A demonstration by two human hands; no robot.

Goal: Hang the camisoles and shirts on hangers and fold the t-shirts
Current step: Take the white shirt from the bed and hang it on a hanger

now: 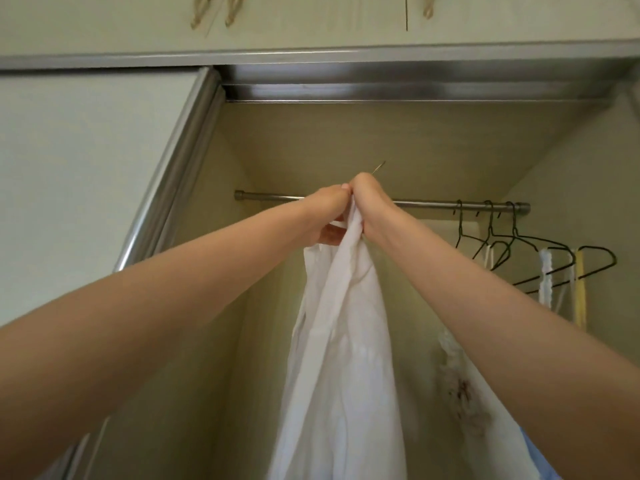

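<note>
A white garment (341, 341) hangs down in the open closet, just in front of the metal rod (433, 203). It looks like a shirt or a camisole, but I cannot tell which. Its top is bunched up where the two hands meet, right in front of the rod. A thin wire tip (379, 166) sticks up above the hands and above the rod. I think it is the hook of a hanger, and the rest of the hanger is hidden in the cloth.

The left hand (332, 216) is curled tight and grips the top of the white cloth. The right hand (367, 202) is curled tight too, gripping the cloth and maybe the hanger neck, touching the left hand.

The step now seems to be hooking the hanger over the rod. To do it well, the hook should go up above the rod, then come down over it, on the bare part of the rod. The hands should keep the cloth on the hanger so it does not slip off. Let go only when the hook sits on the rod.

At the far right end of the rod hang black wire hangers (512, 244), with a white strap (545, 275) and a yellow strap (580, 289) on them. Left of the rod is a sliding door (86, 161).
</note>
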